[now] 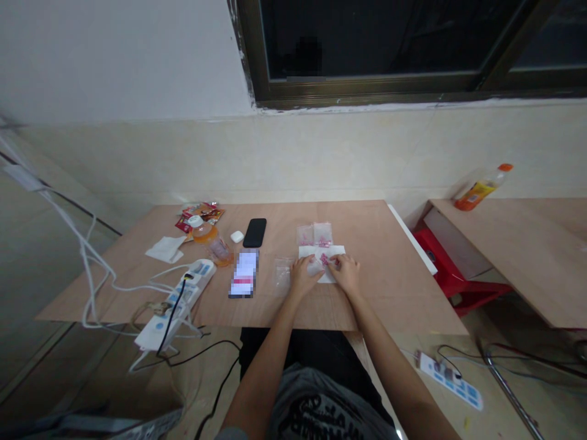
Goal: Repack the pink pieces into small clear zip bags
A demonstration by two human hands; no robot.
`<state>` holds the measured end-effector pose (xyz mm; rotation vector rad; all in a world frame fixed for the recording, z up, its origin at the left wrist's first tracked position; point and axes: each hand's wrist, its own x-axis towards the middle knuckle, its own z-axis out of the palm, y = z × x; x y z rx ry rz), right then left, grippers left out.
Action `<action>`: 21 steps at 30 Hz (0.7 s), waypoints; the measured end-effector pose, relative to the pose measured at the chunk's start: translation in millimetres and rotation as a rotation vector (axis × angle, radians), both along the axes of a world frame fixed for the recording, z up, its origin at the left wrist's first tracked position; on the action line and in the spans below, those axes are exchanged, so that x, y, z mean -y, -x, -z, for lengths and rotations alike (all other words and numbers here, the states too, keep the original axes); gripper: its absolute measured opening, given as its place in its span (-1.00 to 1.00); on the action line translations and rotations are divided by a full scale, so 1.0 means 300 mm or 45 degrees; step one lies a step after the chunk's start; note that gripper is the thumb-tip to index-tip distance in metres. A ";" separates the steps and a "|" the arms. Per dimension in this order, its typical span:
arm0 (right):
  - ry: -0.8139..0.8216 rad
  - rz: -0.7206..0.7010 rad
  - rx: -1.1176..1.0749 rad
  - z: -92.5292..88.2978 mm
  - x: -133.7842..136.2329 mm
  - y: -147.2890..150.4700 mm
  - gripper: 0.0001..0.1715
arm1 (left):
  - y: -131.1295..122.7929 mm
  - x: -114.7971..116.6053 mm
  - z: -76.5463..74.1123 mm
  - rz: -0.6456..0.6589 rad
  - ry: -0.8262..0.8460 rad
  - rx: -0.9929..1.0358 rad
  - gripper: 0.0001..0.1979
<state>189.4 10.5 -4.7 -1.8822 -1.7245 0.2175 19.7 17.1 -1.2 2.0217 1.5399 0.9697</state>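
While the left hand (302, 275) and the right hand (346, 273) are positioned close together on a white paper sheet (318, 260), the fingers of the right hand (334, 261) are reaching a cluster of pink items (324, 260) lying on that sheet. The hands are not touching each other, and it cannot be determined whether either is gripping anything. The items are too small to identify.

Directly ahead of the hands, two small clear plastic bags (313, 234) containing pink material are lying side by side, just beyond the sheet. Just beside the left hand, a third clear plastic bag (283, 273) is lying flat on the tabletop (389, 275).

Further left of the hands, a smartphone with a blurred screen (243, 274) and a black smartphone (254, 232) are lying near a white earbud case (236, 236). Beyond them, a glass cup (219, 252), snack packets (200, 215), and a white power strip (177, 304) are occupying the tabletop's far-left area.
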 end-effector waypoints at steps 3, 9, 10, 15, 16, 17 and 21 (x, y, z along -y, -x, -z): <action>0.031 0.022 0.068 -0.012 0.008 0.011 -0.76 | -0.001 0.002 -0.003 -0.009 0.013 -0.006 -0.47; 0.046 0.009 0.105 -0.018 0.010 0.013 -0.79 | -0.003 0.002 -0.005 -0.024 0.022 -0.012 -0.47; 0.043 0.006 0.099 -0.017 0.010 0.012 -0.79 | -0.003 0.002 -0.006 -0.021 0.021 -0.012 -0.47; 0.023 -0.012 0.055 -0.013 0.007 0.009 -0.78 | -0.002 0.003 -0.009 -0.018 0.045 -0.020 -0.47; 0.018 -0.013 0.053 -0.013 0.007 0.008 -0.77 | -0.001 0.002 -0.009 -0.016 0.046 -0.020 -0.47; 0.013 -0.010 0.053 -0.012 0.007 0.008 -0.77 | -0.001 0.002 -0.008 -0.015 0.044 -0.017 -0.46; 0.017 0.001 0.044 -0.008 0.005 0.005 -0.75 | -0.001 0.000 -0.004 -0.006 0.041 -0.008 -0.47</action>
